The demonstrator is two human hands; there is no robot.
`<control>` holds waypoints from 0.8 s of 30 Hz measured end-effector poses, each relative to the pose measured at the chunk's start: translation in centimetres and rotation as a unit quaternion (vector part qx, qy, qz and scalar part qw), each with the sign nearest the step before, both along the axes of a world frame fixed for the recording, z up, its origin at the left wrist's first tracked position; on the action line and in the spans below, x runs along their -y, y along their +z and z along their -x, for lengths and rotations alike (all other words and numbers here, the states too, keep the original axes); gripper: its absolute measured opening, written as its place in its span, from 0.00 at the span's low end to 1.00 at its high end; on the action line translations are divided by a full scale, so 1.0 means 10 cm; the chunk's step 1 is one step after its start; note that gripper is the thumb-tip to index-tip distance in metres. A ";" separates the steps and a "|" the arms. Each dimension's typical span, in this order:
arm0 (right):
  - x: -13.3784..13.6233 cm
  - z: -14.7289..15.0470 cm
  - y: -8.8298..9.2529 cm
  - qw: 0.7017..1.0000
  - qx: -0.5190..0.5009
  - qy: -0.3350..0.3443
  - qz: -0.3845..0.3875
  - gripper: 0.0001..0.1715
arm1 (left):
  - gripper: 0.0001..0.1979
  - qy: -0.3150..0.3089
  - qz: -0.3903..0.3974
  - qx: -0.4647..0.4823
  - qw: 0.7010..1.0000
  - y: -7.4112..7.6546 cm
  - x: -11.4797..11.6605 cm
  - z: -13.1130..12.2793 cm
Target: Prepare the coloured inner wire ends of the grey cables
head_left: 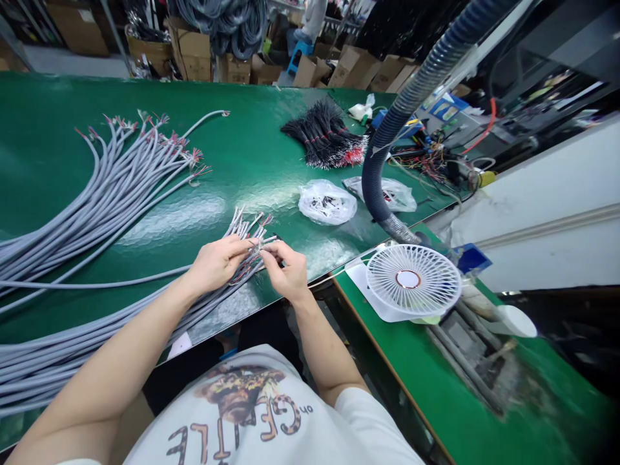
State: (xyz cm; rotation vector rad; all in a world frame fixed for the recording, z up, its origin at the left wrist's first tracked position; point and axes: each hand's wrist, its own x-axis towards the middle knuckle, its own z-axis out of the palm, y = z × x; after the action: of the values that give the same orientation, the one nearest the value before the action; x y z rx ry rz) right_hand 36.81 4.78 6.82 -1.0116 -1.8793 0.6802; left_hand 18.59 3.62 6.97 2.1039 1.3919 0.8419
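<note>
Both hands are closed in a tight pinch, the left hand [217,263] and the right hand [287,271] meeting over the stripped end of a grey sheathed cable [256,248]. Their fingertips [265,255] hide the exact contact, so which fine core each hand pinches cannot be made out. Thin cores [245,274] fan out from the cut sheath, with flecks of red and bare metal too small to read cleanly. This end sits among a loose sheaf of matt grey cables [145,316] that runs under the wrists and off the lower left edge of the view, with more splayed ends just above the hands. A second, larger sheaf [106,194] lies farther up the glossy green bench [252,145], its tips bristling with red cores. Beyond sit a dense bundle of black wires [324,135], banded in red, and two crumpled clear plastic bags [327,203] with dark contents that are hard to make out. A ribbed grey-blue hose [372,174] arcs down at the right, above a white caged fan [413,280] on a lower green bench [397,355].
</note>
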 end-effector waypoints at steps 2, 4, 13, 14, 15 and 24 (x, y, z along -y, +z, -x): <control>0.06 0.02 0.01 0.999 0.016 0.020 -0.021 0.11 | 0.20 -0.006 0.003 0.008 1.000 0.00 0.00 0.00; 0.14 0.04 0.07 0.997 0.033 0.050 -0.039 0.11 | 0.23 0.006 0.012 0.008 1.000 0.01 0.00 0.00; 0.21 0.05 0.11 0.998 -0.014 0.057 0.022 0.12 | 0.27 0.066 0.081 0.122 0.987 0.02 -0.06 0.04; 0.18 0.04 0.07 0.998 -0.022 0.042 0.050 0.13 | 0.27 0.066 0.093 0.151 0.982 0.02 -0.06 0.04; 0.14 0.03 0.03 0.997 -0.029 0.030 0.072 0.13 | 0.26 0.066 0.107 0.178 0.976 0.03 -0.07 0.05; -0.02 0.04 -0.12 0.992 -0.036 0.031 0.114 0.17 | 0.27 0.075 0.199 0.330 0.920 0.13 -0.08 0.06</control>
State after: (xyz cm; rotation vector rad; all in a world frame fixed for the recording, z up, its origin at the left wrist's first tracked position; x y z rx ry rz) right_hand 36.37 4.98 5.65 -1.0603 -1.8041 0.9725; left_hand 18.01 4.37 8.26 1.2486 1.2176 1.0875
